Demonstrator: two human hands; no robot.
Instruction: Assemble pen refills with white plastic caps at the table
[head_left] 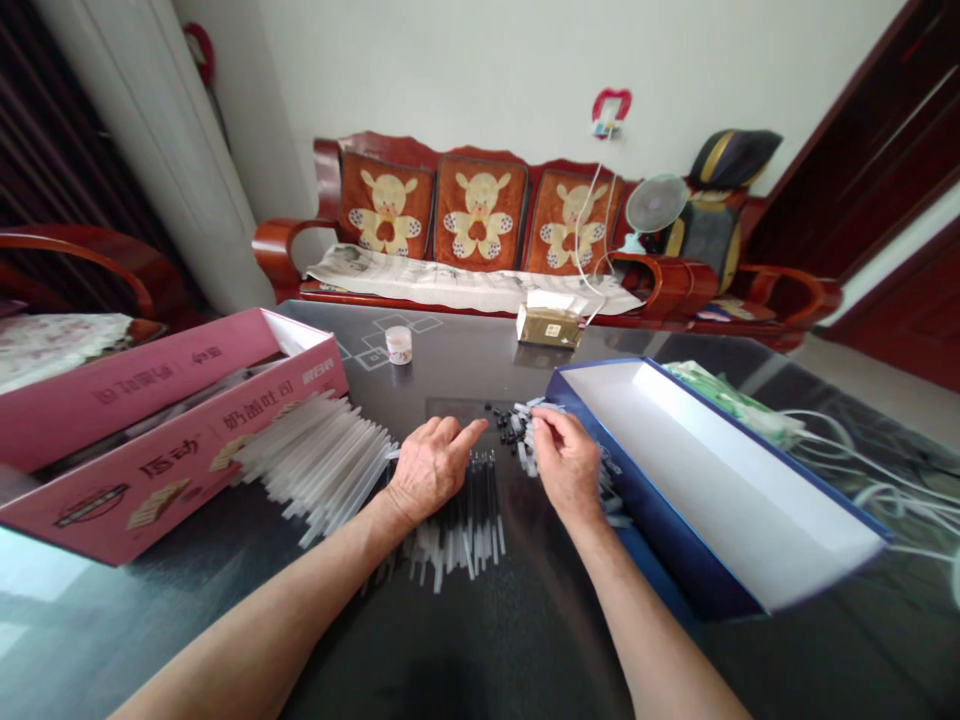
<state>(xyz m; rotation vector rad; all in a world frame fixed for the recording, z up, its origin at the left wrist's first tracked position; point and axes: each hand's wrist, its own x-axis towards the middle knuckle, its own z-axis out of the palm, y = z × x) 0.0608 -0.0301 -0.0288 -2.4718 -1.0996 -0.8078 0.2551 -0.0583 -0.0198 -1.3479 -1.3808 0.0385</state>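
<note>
The left hand [433, 462] is laid over a row of slim dark-cored tubes [482, 515], its index finger stretched out toward the right; the right hand [566, 465] is set at a heap of small black and pale pieces [516, 428], its thumb and fingers drawn narrow. Whether anything is pinched by either of the 2 hands cannot be told, the fingertips being small or hidden. The dark-cored tubes are spread on the glossy table [525, 620] between a pile of clear tubes [322, 465], beside the pink box [187, 440], and the blue box [660, 520]. They would be judged light, fairly stiff and smooth, apt to roll or slide and to be bent if squeezed hard; a gentle pinch near mid-length is advised, while the small pieces are better gripped by their sides with the fingertips.
</note>
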